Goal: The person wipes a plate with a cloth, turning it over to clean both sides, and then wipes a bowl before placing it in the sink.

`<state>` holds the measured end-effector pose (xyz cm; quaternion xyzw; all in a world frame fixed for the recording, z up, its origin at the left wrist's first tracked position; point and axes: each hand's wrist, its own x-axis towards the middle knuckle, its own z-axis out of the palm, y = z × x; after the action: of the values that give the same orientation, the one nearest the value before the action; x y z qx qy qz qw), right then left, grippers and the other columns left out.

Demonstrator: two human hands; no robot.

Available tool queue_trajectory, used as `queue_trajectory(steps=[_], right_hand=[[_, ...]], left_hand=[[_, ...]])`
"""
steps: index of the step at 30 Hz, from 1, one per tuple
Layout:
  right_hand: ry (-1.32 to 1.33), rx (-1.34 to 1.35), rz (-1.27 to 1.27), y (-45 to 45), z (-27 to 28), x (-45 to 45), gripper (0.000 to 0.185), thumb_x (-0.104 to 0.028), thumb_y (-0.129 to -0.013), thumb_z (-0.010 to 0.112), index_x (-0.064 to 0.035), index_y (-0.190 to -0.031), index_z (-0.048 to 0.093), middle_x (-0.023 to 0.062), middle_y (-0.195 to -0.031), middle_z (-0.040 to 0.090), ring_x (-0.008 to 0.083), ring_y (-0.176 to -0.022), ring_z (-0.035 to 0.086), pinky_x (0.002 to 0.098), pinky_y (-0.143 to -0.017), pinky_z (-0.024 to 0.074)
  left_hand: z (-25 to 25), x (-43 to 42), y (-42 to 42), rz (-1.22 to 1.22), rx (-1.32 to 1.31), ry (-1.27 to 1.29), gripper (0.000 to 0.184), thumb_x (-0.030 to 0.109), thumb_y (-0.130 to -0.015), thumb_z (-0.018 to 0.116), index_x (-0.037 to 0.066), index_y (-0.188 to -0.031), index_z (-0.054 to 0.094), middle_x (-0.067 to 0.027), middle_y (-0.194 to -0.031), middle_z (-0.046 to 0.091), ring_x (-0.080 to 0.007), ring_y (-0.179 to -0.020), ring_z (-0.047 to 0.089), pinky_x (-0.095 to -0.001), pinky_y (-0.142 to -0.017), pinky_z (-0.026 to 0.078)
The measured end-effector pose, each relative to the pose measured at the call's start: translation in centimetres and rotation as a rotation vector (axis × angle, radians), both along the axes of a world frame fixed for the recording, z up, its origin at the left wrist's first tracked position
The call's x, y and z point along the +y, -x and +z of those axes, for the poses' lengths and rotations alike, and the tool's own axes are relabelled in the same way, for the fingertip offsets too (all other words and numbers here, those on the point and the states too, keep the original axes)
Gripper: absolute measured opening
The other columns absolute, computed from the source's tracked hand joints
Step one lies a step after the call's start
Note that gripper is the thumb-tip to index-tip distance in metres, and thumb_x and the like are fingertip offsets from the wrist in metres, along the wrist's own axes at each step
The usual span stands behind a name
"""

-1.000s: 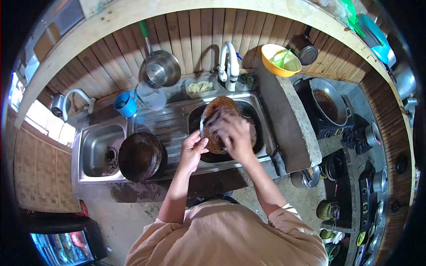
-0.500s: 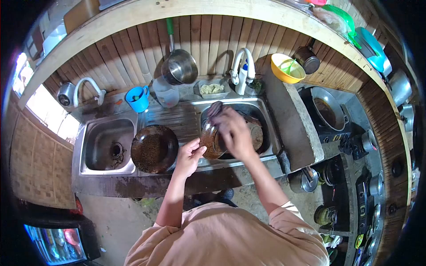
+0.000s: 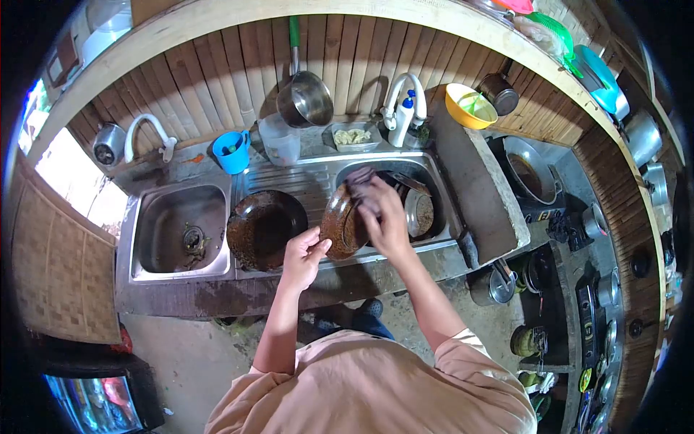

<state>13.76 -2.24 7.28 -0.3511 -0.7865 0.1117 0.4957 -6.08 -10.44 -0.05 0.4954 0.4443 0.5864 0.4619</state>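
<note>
My left hand [image 3: 303, 254] pinches the near-left rim of a brown speckled bowl [image 3: 338, 230], which is tilted over the left edge of the right sink basin. My right hand [image 3: 387, 220] is closed around a bunched dark purplish cloth [image 3: 361, 179] pressed against the bowl's upper right side, hiding part of it. Left of my hands, a large dark round pan [image 3: 269, 228] with brown grime rests on the drainboard. Behind my right hand, the right basin [image 3: 450, 189] holds a round metal vessel [image 3: 421, 211] and other dark cookware, partly covered.
The left basin [image 3: 155, 264] has scraps around its drain. Along the back stand a blue mug [image 3: 233, 152], a clear plastic container [image 3: 279, 137], a small tray [image 3: 354, 137] and a white faucet [image 3: 394, 108]. A concrete divider [image 3: 481, 188] rises on the right, beside a wok [image 3: 531, 166] on a stove.
The bowl has tilted more upright, showing more of its brown side. My right hand and the cloth have shifted slightly along it. The whole view has shifted a little.
</note>
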Motion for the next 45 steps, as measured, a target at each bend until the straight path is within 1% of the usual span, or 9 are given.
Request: queue_trajectory(steps=[3, 8, 12, 21, 24, 25, 31, 36, 45], right_hand=[[-0.169, -0.194, 0.144, 1.5, 0.3, -2.9, 0.036, -0.008, -0.085, 0.074, -0.0095, -0.121, 0.068, 0.0197, -0.142, 0.057, 0.042, -0.142, 0.047, 0.0582, -0.119, 0.0376], [-0.135, -0.088, 0.084, 0.5, 0.0, -0.7, 0.031, -0.008, -0.09, 0.071, -0.005, -0.12, 0.067, 0.0204, -0.135, 0.063, 0.0421, -0.132, 0.057, 0.0508, -0.114, 0.0433], [0.58, 0.436, -0.044, -1.1, -0.5, 1.6, 0.028, -0.007, -0.099, 0.064, -0.0001, -0.127, 0.064, 0.0223, -0.124, 0.069, 0.0355, -0.121, 0.065, 0.0391, -0.103, 0.0493], [-0.075, -0.131, 0.077, -0.3, 2.0, -0.9, 0.036, -0.007, -0.088, 0.072, -0.0052, -0.123, 0.067, 0.0214, -0.135, 0.061, 0.0447, -0.129, 0.056, 0.0507, -0.111, 0.045], [-0.186, -0.3, 0.166, 0.2, 0.6, -3.1, 0.039, -0.01, -0.083, 0.078, -0.0068, -0.121, 0.069, 0.0176, -0.138, 0.06, 0.0421, -0.135, 0.053, 0.0572, -0.117, 0.0408], [-0.202, -0.295, 0.199, 0.3, -0.1, -3.9, 0.039, -0.011, -0.082, 0.079, -0.0075, -0.12, 0.069, 0.0167, -0.14, 0.059, 0.0423, -0.137, 0.052, 0.0588, -0.117, 0.0397], [-0.331, -0.328, 0.191, -4.7, -4.0, -3.9, 0.045, -0.015, -0.08, 0.078, -0.0109, -0.123, 0.068, 0.0142, -0.148, 0.055, 0.0415, -0.142, 0.047, 0.0602, -0.118, 0.0388], [-0.043, 0.088, -0.055, -7.2, -2.7, -1.0, 0.04, 0.001, -0.086, 0.07, -0.0044, -0.125, 0.064, 0.0224, -0.14, 0.058, 0.0463, -0.135, 0.053, 0.0543, -0.115, 0.0413], [-0.309, -0.401, 0.234, -7.4, -2.8, -3.5, 0.046, -0.014, -0.078, 0.081, -0.0111, -0.122, 0.069, 0.0141, -0.15, 0.053, 0.0424, -0.145, 0.044, 0.0607, -0.12, 0.037]], left_hand=[[0.6, -0.7, 0.4, 0.034, 0.01, 0.054, 0.01, 0.003, -0.098, 0.071, -0.004, -0.102, 0.065, 0.004, -0.088, 0.063, -0.0021, -0.081, 0.052, -0.0222, -0.07, 0.045], [1.0, -1.7, 0.5, 0.005, -0.106, 0.023, 0.007, 0.003, -0.098, 0.069, -0.002, -0.101, 0.066, 0.0038, -0.087, 0.062, -0.0019, -0.081, 0.052, -0.0233, -0.068, 0.045], [0.4, -1.7, 0.8, -0.048, -0.21, 0.012, 0.03, 0.001, -0.099, 0.063, -0.002, -0.129, 0.067, -0.0095, -0.114, 0.074, -0.0141, -0.099, 0.07, -0.0318, -0.083, 0.058], [2.3, -0.8, -2.2, 0.061, -0.339, 0.19, 0.014, 0.004, -0.102, 0.061, 0.001, -0.113, 0.069, -0.0057, -0.109, 0.072, -0.0137, -0.097, 0.07, -0.0328, -0.08, 0.06], [0.1, 0.4, -3.6, 0.036, -0.701, 0.1, 0.013, 0.001, -0.1, 0.059, 0.004, -0.109, 0.068, -0.005, -0.105, 0.071, -0.0154, -0.095, 0.071, -0.0336, -0.079, 0.06], [0.6, 0.0, -4.0, 0.075, -0.705, 0.091, 0.034, -0.006, -0.094, 0.055, 0.005, -0.124, 0.067, -0.0084, -0.113, 0.072, -0.0158, -0.091, 0.07, -0.0362, -0.077, 0.059], [0.6, 1.4, -2.9, -0.09, -1.049, -0.061, 0.023, 0.0, -0.099, 0.061, 0.009, -0.119, 0.066, -0.0079, -0.111, 0.072, -0.02, -0.1, 0.073, -0.0429, -0.086, 0.06], [3.4, 1.3, -5.8, 0.218, -0.882, 0.161, 0.022, 0.004, -0.101, 0.066, 0.012, -0.121, 0.064, -0.001, -0.1, 0.069, -0.0121, -0.076, 0.065, -0.0428, -0.077, 0.061], [3.5, 2.5, -7.9, 0.302, -0.792, 0.057, 0.022, 0.004, -0.101, 0.066, 0.006, -0.122, 0.066, -0.0011, -0.104, 0.069, -0.0053, -0.082, 0.06, -0.0251, -0.075, 0.053]])
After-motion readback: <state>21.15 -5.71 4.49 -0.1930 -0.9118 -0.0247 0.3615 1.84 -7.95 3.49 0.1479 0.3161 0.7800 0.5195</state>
